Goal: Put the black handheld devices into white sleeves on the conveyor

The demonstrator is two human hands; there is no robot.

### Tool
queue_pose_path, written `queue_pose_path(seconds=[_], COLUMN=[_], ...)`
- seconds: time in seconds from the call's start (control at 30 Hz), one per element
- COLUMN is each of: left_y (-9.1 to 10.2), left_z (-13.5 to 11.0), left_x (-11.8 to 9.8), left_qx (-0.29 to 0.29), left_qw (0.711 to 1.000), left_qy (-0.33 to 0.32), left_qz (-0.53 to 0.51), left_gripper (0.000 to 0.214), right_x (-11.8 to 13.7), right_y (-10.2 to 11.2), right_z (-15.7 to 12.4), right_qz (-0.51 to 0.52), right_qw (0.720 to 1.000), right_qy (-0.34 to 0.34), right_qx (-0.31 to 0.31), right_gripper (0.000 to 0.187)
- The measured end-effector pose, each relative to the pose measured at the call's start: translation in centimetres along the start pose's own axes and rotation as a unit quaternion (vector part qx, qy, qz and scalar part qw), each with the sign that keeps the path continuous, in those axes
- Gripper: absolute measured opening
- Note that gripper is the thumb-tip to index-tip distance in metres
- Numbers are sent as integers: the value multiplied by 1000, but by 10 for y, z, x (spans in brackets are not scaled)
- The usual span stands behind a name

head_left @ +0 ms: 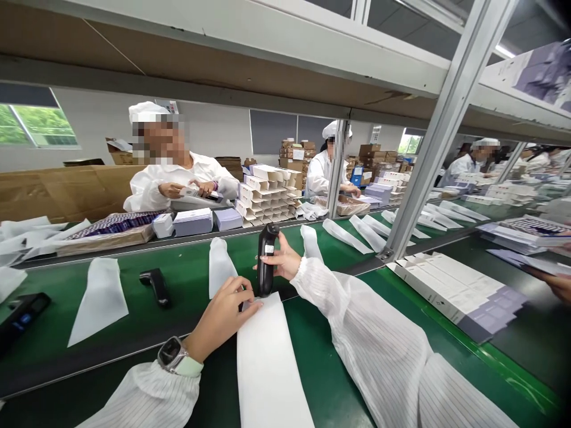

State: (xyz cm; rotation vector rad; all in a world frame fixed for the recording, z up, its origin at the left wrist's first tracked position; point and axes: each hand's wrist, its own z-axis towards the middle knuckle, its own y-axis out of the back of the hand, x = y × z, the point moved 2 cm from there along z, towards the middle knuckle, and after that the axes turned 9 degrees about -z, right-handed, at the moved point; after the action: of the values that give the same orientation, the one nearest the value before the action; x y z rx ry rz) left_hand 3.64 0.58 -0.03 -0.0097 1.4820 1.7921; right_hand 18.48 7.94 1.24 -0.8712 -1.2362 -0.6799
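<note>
My right hand [285,260] is closed round a black handheld device [266,257], held upright over the green belt. Its lower end meets the open mouth of a long white foam pouch [270,362] that lies on the green bench in front of me. My left hand [225,315], a watch on its wrist, pinches the top edge of that pouch. Both arms wear white striped sleeves.
Another black device [155,285] and several empty white pouches [100,300] lie on the green conveyor belt [187,273]. Flat white boxes [459,291] are stacked at the right beside a slanted metal post [428,148]. People in white coats and caps work across the belt.
</note>
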Motion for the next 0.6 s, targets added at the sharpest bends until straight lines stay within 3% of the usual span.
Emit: queue_pose_path(seconds=[0.17, 0.33, 0.43, 0.6], left_y=[5, 15, 26, 45], left_z=[1, 5, 11, 15], left_x=[-5, -8, -13, -36], left_qx=[-38, -140, -178, -183], left_qw=[998, 985, 968, 922], left_qy=[25, 57, 88, 101], left_qz=[-52, -83, -152, -325], left_gripper=[31, 28, 27, 32], right_x=[-3, -8, -9, -8], right_y=[-10, -11, -13, -15], right_z=[2, 4, 3, -13], right_qz=[-18, -74, -92, -15], right_qw=[1000, 997, 993, 957], right_qy=[5, -15, -41, -89], right_qx=[-13, -26, 64, 277], right_gripper=[84, 56, 44, 63])
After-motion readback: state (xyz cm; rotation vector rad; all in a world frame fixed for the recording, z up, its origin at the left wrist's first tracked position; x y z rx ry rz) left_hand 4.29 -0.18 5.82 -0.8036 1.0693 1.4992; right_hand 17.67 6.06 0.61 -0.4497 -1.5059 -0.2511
